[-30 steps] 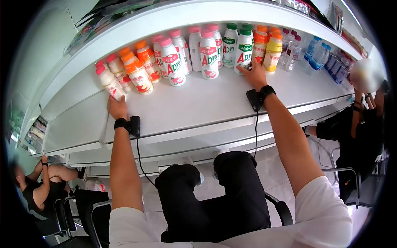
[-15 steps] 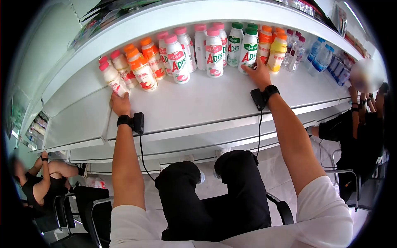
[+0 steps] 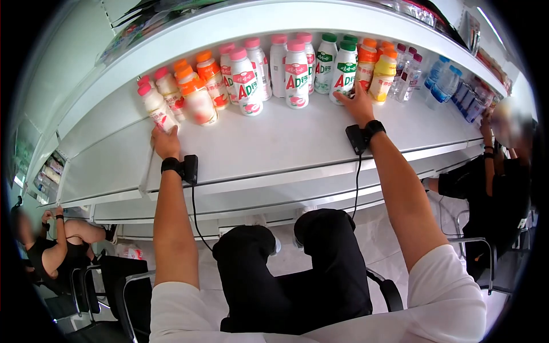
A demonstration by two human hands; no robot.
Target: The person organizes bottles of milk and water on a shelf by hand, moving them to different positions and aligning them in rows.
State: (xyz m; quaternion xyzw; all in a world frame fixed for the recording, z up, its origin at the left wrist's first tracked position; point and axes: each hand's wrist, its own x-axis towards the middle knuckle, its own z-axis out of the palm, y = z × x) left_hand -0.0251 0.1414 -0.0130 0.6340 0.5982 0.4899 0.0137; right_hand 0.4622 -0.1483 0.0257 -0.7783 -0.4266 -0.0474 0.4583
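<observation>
My left hand (image 3: 166,142) is closed around the lower part of a pink-capped drink bottle (image 3: 154,107), which stands at the left end of the row. On the right, my right hand (image 3: 358,106) grips a white green-capped drink bottle (image 3: 345,71) near its base, thumb on the left side and a finger up the right side. Both bottles stand on the white shelf (image 3: 257,143). Right beside my right hand is a yellow-capped bottle (image 3: 383,77). An orange-capped bottle (image 3: 197,97) stands just right of the bottle in my left hand.
Several white pink-capped bottles (image 3: 297,74) fill the middle of the row. Clear bottles (image 3: 408,78), blue-labelled water bottles (image 3: 445,87) and cans (image 3: 473,108) stand further right. An upper shelf edge (image 3: 274,20) overhangs the row. People sit at the left (image 3: 54,246) and right (image 3: 486,188).
Both my hands stay on the same bottles, which show no clear movement. The view shifts slightly. The person at the left has raised their hands, and the person at the right has shifted.
</observation>
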